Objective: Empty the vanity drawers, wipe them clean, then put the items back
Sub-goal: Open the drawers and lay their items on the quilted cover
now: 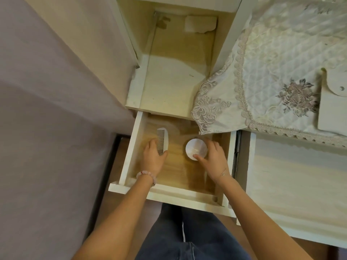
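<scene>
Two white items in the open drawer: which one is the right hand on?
The round jar: the right hand grips it. The other, a flat toothed comb, is held by the left hand.

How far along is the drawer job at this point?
Done: the drawer is pulled open, holding only two things. In hand: the left hand grips the comb, the right hand the white jar. Left: unclear, since they could be coming out or going back; neither hand is wiping.
</scene>
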Motion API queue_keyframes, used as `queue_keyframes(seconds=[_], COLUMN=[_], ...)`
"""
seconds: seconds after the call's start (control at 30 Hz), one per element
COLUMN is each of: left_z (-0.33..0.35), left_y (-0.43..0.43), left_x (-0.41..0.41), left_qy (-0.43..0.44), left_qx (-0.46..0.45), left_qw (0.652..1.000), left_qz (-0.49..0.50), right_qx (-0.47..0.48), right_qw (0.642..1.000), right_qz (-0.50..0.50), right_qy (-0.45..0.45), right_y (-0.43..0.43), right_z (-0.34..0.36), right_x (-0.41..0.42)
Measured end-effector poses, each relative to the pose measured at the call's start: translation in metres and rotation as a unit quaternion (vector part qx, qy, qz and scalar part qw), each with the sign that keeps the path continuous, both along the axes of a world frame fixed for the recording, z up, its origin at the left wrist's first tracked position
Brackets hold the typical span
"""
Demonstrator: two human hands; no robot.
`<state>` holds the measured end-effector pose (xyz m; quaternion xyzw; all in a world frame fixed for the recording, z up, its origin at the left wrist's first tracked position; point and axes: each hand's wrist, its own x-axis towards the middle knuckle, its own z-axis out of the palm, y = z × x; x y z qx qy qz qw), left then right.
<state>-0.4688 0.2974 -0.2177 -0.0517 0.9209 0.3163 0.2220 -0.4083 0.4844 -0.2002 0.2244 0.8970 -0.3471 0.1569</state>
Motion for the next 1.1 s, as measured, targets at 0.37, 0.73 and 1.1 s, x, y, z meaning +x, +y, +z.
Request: queue_keyframes(seconds=[0.37,0.73,1.1], left_z=[-0.028,-0.026,0.007], left_y=[0.011,0.011,0.008], left_x=[-0.009,-0.011,0.003], left_qy=[0.000,-0.055,-0.069], left_qx=[-0.072,0.026,0.127], left_qw=[0.996,0.989,0.974], left_qz=[0.052,0.137,0.174], right_qx=[0.007,-0.024,-0.136], right_qw=[0.997,0.987,0.969], right_qz=[-0.050,-0.138,-0.206], right_qy=[-0.066,-0.073,-0.027], right_y=[-0.008,-0.008,-0.012], right_z=[-0.036,-0.038,-0.026], right_x=[-0.012,-0.016,-0.006])
